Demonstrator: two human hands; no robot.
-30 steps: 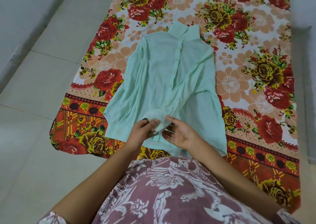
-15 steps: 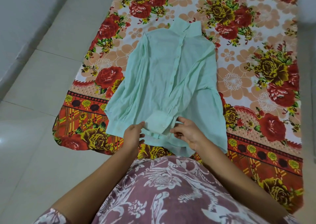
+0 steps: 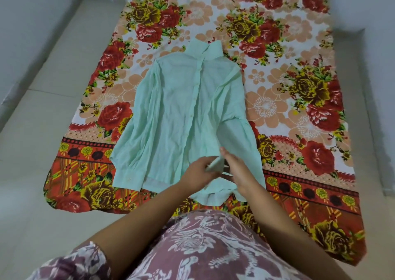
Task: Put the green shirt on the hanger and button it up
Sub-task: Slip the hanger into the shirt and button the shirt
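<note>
Shirt [image 3: 183, 113] lies flat on sheet [image 3: 299, 113], centre frame; left hand [image 3: 201, 171] and right hand [image 3: 238, 169] fingers clamp its cuff [image 3: 214, 166].

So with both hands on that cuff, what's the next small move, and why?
Probably fasten the cuff and lay that sleeve flat: the left hand and right hand pinch it over the green shirt, which lies front-up on the floral sheet. No hanger is in view.
</note>
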